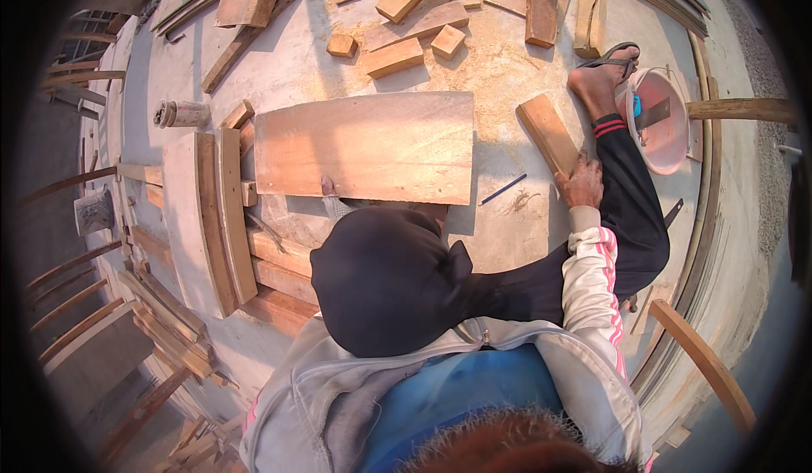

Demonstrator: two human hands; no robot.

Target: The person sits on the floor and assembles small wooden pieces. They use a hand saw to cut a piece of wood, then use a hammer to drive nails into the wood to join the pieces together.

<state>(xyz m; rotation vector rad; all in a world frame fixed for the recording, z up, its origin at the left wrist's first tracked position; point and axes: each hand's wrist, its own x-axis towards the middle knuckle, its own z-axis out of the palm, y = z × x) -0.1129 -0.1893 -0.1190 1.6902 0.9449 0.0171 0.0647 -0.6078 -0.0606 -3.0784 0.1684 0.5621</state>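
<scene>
A wide wooden board (364, 147) lies in front of me, above my bent left knee in black cloth. My left hand (328, 187) grips its near edge; only a thumb or finger shows over the edge, and the others are hidden beneath. My right hand (582, 184) closes round the near end of a short wooden block (548, 134), beside my outstretched right leg. Between the board and the block, a dark blue pencil-like stick (504, 189) lies on the concrete floor.
A pink bucket (668, 156) with tools inside stands by my right foot. Offcuts (395, 58) and sawdust lie ahead. Long planks (228, 219) are stacked at the left, near a tin can (182, 114). A curved wooden bar (706, 359) rises at the lower right.
</scene>
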